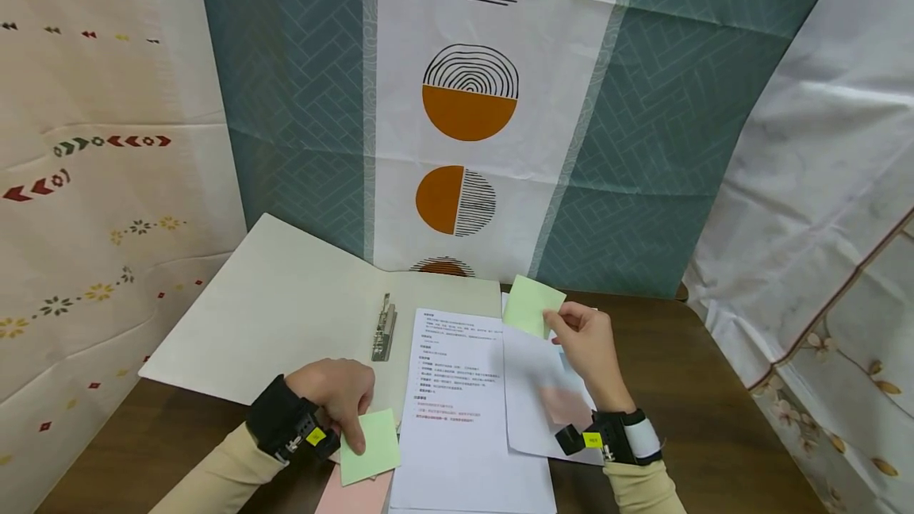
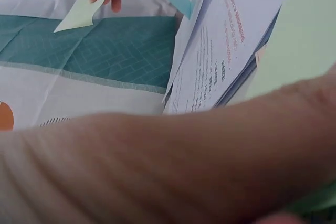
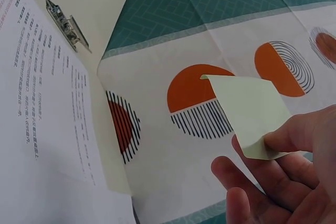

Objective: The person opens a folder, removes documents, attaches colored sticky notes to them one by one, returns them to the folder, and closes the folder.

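My left hand (image 1: 337, 391) holds a light green sticky note pad (image 1: 378, 454), thumb on top, above a pink sheet or pad (image 1: 351, 494). Its fingers under the pad are hidden. In the right wrist view, my right hand (image 3: 294, 182) pinches one light green sticky note (image 3: 252, 111) between thumb and forefinger, its far corner curling. That note is raised above a white sheet (image 1: 528, 411) at the right. Left of that sheet lies a printed page (image 1: 453, 371) with black and red text, on an open folder (image 1: 300, 300).
A metal clip (image 1: 384, 331) is fixed near the folder's fold. On the right sheet are a pink patch (image 1: 564, 407) and a light blue one, partly behind my right wrist. Dark wooden table (image 1: 685, 403) shows to the right. Patterned cloth (image 1: 300, 86) hangs behind.
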A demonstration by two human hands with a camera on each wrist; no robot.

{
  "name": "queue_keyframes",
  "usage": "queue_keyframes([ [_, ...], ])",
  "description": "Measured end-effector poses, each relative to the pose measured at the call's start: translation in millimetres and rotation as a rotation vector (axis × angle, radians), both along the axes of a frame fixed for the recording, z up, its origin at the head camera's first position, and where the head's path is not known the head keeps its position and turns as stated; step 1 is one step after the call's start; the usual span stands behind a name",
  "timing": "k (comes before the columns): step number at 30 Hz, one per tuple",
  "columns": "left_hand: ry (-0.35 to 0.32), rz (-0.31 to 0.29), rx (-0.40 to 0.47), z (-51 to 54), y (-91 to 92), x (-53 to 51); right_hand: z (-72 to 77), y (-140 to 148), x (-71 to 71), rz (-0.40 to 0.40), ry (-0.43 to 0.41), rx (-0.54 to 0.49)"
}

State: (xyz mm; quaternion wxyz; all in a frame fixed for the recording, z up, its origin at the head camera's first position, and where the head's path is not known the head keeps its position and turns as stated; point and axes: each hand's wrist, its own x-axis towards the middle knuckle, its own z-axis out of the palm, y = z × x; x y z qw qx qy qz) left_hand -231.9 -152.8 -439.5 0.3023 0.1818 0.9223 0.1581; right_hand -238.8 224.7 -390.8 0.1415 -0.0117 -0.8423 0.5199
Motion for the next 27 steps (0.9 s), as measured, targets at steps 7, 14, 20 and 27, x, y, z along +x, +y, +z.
queue_keyframes([
  [7,0.049,-0.02,-0.035,5.2,-5.1,-0.8,0.9,1,1.2,0.004,-0.002,-0.017],
  [14,0.093,-0.074,0.17,19.5,-13.3,-5.2,1.9,2,-0.7,0.004,0.01,-0.019],
  [20,0.114,-0.167,0.301,21.7,-8.8,-6.0,1.9,1,0.6,0.002,-0.01,-0.013],
  [27,0.08,-0.173,0.282,19.0,-3.7,-2.3,0.7,0,0.3,0.002,-0.007,-0.014],
])
